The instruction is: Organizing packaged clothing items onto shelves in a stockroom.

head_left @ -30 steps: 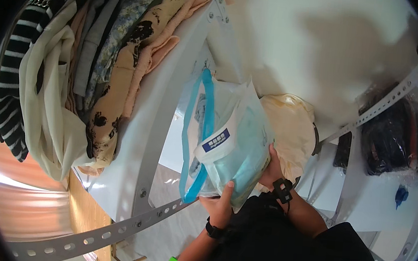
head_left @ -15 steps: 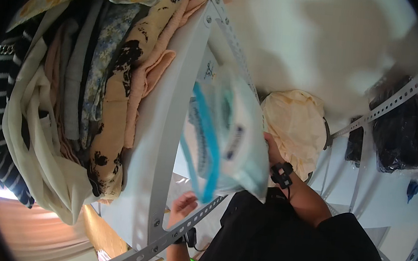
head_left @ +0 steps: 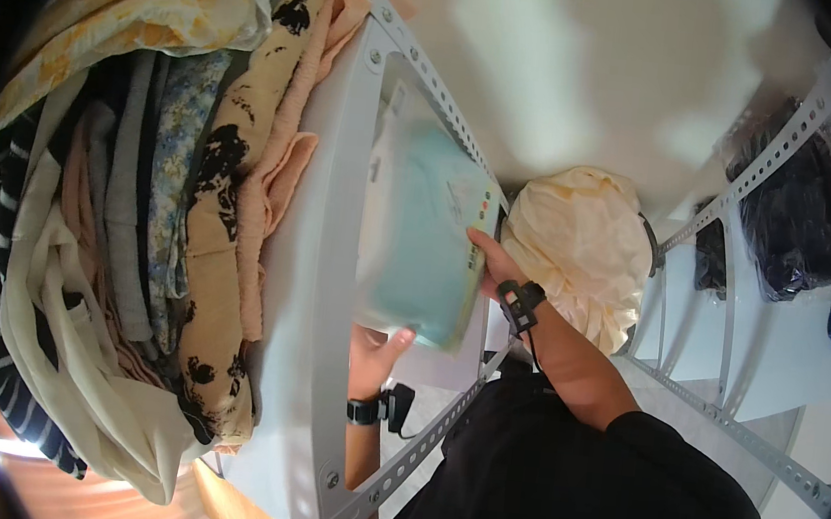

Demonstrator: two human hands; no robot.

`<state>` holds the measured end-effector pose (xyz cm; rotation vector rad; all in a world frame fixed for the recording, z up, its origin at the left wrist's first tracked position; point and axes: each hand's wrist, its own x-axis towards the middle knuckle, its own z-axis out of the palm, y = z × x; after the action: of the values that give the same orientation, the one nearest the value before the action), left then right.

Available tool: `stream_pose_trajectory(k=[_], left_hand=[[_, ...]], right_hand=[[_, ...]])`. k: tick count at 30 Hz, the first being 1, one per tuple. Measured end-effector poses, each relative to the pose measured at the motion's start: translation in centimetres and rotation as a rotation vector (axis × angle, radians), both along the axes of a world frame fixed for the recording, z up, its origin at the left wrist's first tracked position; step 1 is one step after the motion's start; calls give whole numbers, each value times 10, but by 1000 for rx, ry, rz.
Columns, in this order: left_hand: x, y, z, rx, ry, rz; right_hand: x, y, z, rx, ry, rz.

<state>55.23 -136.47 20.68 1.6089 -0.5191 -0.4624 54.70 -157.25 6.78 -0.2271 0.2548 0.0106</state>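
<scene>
A pale blue plastic package (head_left: 418,230) with a light green printed edge is between the shelf posts, its broad face toward me. My right hand (head_left: 491,259) grips its right edge, thumb on the face and the other fingers mostly hidden behind. At the lower edge, my left hand (head_left: 378,356) holds the package with its thumb in front; the rest of its fingers are out of sight beneath or behind it. Each wrist wears a black strapped device.
Left of the package, folded clothes (head_left: 227,191) are piled on a white metal shelf (head_left: 307,299). Perforated posts (head_left: 407,449) frame the space around my arms. A cream cloth-covered bundle (head_left: 577,245) sits by the wall; plastic-wrapped dark items (head_left: 805,212) lie on the right shelf.
The package has turned from its blue-banded side to its broad pale blue face. My left hand has risen from beside it onto its lower edge, and my right hand has shifted left with it.
</scene>
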Motion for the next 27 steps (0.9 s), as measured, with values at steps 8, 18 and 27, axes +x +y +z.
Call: stream_pose_trajectory(k=[8,18,27], left_hand=[[50,-16,-23,149,-109,99],[58,-27,-25,253,-187,230],[55,-52,-33,88,-308,240]], right_hand=[[32,27,18,-996,199,-494],[81,11,38,-1148,32,-362],[116,-6,30,-1897,277,-9]])
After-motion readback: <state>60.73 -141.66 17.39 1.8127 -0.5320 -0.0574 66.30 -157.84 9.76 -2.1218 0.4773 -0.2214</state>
